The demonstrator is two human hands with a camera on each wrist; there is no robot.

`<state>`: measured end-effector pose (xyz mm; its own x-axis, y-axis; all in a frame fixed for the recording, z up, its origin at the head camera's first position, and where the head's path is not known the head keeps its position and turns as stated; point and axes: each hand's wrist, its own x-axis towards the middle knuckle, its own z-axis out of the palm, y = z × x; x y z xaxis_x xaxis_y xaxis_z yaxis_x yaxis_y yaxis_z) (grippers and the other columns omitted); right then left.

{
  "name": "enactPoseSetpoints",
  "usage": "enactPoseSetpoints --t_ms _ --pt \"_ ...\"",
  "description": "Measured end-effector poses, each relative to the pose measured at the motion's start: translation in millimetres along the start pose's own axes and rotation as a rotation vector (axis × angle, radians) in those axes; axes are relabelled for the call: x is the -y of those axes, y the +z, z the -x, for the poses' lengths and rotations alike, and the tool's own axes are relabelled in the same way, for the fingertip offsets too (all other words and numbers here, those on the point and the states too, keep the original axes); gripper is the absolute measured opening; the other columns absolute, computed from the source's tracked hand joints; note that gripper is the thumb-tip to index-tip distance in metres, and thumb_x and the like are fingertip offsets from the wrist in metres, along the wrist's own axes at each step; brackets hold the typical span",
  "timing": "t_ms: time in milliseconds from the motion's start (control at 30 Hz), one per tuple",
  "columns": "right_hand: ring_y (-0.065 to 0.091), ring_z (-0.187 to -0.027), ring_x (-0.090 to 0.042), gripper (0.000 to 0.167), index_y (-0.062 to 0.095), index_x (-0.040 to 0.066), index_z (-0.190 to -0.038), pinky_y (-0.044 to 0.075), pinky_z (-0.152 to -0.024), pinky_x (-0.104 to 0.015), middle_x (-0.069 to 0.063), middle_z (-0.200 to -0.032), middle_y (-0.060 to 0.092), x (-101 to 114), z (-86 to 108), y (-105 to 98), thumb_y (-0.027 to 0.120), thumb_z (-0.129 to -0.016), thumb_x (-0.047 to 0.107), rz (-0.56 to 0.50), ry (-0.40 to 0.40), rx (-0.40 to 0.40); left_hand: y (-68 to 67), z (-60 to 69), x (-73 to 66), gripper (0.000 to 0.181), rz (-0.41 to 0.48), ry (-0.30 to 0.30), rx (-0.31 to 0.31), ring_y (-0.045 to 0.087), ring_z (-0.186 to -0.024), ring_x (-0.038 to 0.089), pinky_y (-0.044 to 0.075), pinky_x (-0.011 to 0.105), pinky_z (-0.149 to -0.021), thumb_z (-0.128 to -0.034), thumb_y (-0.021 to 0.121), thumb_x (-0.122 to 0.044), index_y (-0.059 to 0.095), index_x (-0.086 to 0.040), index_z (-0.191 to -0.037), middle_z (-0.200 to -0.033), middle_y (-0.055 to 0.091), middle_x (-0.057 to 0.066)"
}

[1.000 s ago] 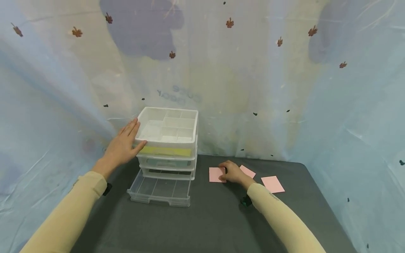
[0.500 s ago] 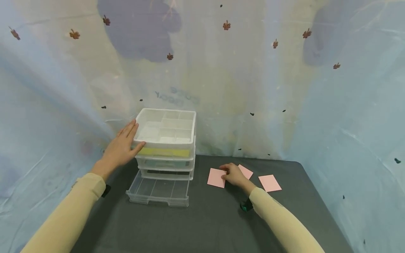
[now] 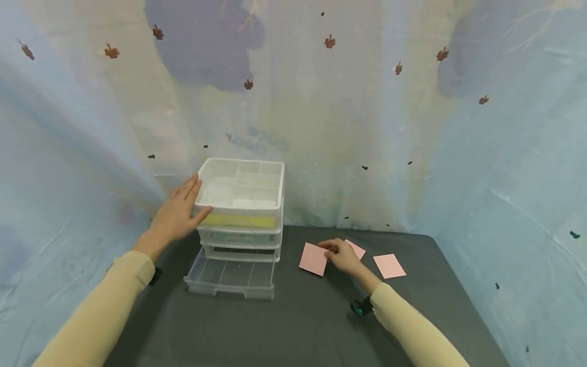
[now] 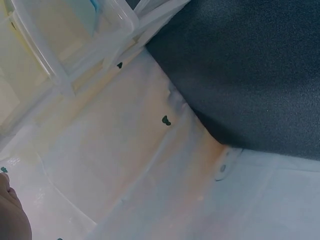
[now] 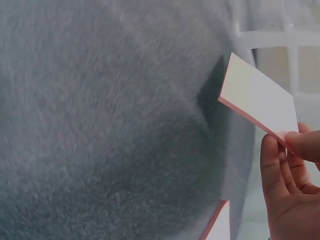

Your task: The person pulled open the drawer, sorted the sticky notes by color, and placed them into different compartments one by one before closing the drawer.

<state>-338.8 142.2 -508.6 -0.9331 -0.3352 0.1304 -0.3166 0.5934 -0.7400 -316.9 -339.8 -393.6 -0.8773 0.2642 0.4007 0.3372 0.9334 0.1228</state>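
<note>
Dark table (image 3: 307, 326) beneath our right grip (image 3: 345, 256), patterned curtain (image 3: 330, 127) beyond it | it pinches a tilted pink notepad (image 3: 313, 259) | our left grip (image 3: 176, 216), uncurled, touches the drawer unit (image 3: 239, 238)

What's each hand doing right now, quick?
Left hand: open, against the side of the white drawer unit.
Right hand: holding a pink square pad.

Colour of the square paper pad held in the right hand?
Pink square paper pad in the right hand; clearest in the head view.
</note>
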Motion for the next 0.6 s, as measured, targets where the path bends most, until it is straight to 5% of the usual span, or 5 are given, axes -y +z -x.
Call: enactPoseSetpoints --t_ms 433,600 --pt "0.072 -0.095 -0.027 0.027 0.074 0.005 -0.128 0.060 -0.077 -0.032 -0.016 -0.120 0.067 33 16.8 -11 0.067 -0.101 0.005 -0.126 -0.081 -0.062 1.3 -0.9 0.9 0.088 0.012 -0.006 -0.010 0.012 -0.159 0.040 0.013 0.057 -0.129 -0.1067 0.052 -0.053 0.014 0.000 -0.166 -0.175 0.004 0.014" --pt "0.074 -0.094 -0.033 0.028 0.072 -0.001 -0.128 0.064 -0.081 -0.045 -0.021 -0.120 0.065 47 18.7 -7 0.066 -0.101 0.002 -0.244 -0.138 -0.060 2.5 -0.3 1.2 0.089 0.015 -0.019 0.005 0.011 -0.159 0.039 0.009 0.054 -0.130 -0.1070 0.050 -0.054 0.010 -0.002 -0.167 -0.175 0.002 0.013"
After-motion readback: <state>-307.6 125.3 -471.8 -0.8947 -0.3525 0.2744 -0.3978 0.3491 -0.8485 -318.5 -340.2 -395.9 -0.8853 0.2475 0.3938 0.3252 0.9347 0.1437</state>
